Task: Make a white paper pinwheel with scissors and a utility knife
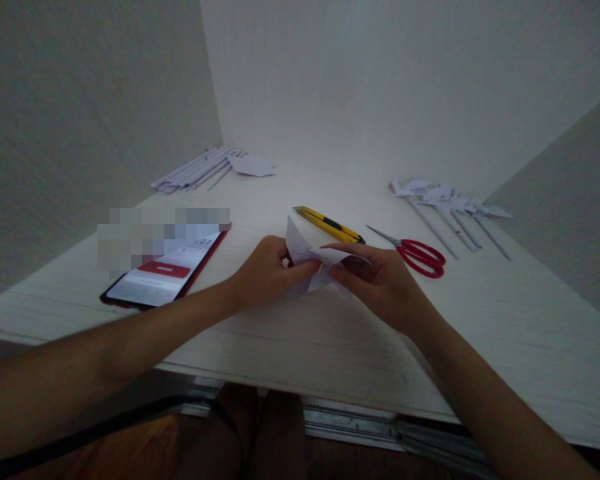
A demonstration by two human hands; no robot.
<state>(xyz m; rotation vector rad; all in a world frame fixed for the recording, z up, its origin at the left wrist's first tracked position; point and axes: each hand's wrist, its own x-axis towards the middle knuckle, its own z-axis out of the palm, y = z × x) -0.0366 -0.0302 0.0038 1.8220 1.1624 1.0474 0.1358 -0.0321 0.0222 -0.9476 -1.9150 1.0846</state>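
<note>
A small folded piece of white paper (310,257) is pinched between both hands just above the white table (330,333). My left hand (267,270) grips its left side with thumb and fingers closed. My right hand (377,277) holds the right side, fingers pressed on the fold. One pointed flap of the paper sticks up between the hands.
A yellow utility knife (329,225) and red-handled scissors (415,253) lie just beyond the hands. A phone (167,270) with a lit screen lies at the left. Rolled paper sticks (195,170) lie at the far left, finished paper pinwheels (450,207) at the far right. Walls enclose the back.
</note>
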